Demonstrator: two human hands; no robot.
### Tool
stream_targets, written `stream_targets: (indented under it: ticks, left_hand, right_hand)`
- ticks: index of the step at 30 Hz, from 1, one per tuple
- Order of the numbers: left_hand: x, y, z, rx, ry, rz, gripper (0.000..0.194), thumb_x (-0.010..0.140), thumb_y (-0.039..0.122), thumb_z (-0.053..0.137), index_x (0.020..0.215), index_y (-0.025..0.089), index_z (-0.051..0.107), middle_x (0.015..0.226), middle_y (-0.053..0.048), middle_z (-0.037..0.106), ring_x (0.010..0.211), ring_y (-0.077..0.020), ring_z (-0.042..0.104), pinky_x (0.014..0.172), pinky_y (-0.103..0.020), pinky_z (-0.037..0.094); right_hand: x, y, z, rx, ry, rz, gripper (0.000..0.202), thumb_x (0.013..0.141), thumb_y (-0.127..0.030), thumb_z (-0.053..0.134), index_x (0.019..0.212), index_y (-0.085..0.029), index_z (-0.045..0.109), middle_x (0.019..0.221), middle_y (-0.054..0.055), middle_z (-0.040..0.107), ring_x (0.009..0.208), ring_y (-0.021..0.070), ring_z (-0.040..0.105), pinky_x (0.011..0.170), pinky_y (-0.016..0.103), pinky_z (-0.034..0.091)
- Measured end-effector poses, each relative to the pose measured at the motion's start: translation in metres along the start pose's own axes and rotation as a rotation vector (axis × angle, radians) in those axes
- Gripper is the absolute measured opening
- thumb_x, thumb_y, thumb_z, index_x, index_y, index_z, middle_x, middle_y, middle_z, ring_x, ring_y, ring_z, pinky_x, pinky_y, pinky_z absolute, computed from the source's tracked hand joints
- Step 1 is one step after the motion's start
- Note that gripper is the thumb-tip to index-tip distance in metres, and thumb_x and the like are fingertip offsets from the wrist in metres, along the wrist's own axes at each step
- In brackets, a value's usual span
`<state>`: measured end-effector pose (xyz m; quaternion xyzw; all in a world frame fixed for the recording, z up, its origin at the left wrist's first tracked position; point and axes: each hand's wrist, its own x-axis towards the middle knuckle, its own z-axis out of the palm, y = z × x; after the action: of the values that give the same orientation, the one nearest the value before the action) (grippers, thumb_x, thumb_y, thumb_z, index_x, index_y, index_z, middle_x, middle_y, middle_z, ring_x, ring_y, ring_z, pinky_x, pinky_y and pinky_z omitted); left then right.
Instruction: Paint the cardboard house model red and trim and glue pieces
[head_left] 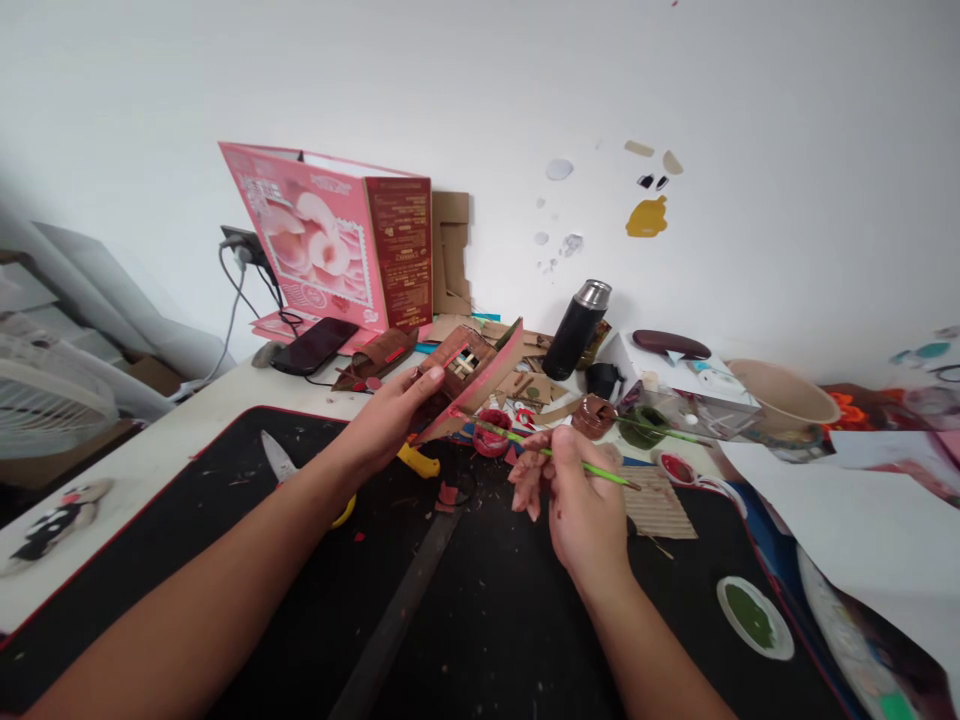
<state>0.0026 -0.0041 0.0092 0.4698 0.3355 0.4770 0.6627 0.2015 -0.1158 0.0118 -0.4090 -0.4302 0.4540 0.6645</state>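
Note:
My left hand (390,412) is closed on a small brown cardboard model house (459,352) with a latticed window, holding it tilted above the mat. The house has a pinkish-red roof panel (491,378). In my right hand (589,505) is a thin green paintbrush (609,475), its tip at the lower end of the roof panel; whether it touches is hard to tell. A crumpled, brown-stained tissue (529,482) is also at the fingers of my right hand. Just behind the brush stands an open pot of red paint (491,440).
A black cutting mat (495,620) carries scissors (277,458), a dark flat strip (405,590), corrugated cardboard (660,505) and a lid of green paint (754,618). Behind are a black thermos (576,330), brown (592,415) and green paint pots (643,425), a phone (315,345) and a pink box (322,235).

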Motion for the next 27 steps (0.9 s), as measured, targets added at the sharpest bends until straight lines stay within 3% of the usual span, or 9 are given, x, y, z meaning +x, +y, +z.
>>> stream_targets:
  ticks: [12, 21, 27]
  left_hand:
    - [0.001, 0.000, 0.000, 0.038, 0.037, 0.028, 0.064, 0.070, 0.078, 0.092, 0.090, 0.020, 0.076, 0.091, -0.006, 0.081, 0.089, -0.0273, 0.075, 0.081, -0.036, 0.058]
    - [0.002, 0.000, 0.002, 0.019, 0.045, 0.034, 0.065, 0.070, 0.075, 0.094, 0.098, 0.019, 0.077, 0.096, -0.007, 0.082, 0.092, -0.0274, 0.076, 0.082, -0.036, 0.057]
    - [0.001, -0.001, 0.001, 0.020, 0.039, 0.042, 0.063, 0.070, 0.076, 0.094, 0.090, 0.019, 0.078, 0.093, -0.007, 0.082, 0.090, -0.0265, 0.076, 0.082, -0.035, 0.058]
  right_hand:
    - [-0.005, 0.002, 0.005, -0.013, -0.079, 0.046, 0.052, 0.101, -0.068, 0.074, 0.089, -0.018, 0.077, 0.063, 0.004, 0.075, 0.037, 0.0119, 0.063, 0.035, 0.017, 0.041]
    - [-0.012, 0.004, 0.011, -0.058, -0.179, 0.129, 0.057, 0.097, -0.073, 0.075, 0.088, -0.017, 0.076, 0.067, 0.006, 0.079, 0.043, 0.0140, 0.070, 0.037, 0.016, 0.041]
    - [-0.008, 0.002, 0.008, -0.027, -0.081, 0.052, 0.052, 0.099, -0.068, 0.076, 0.090, -0.017, 0.077, 0.066, 0.005, 0.078, 0.042, 0.0133, 0.069, 0.036, 0.016, 0.041]
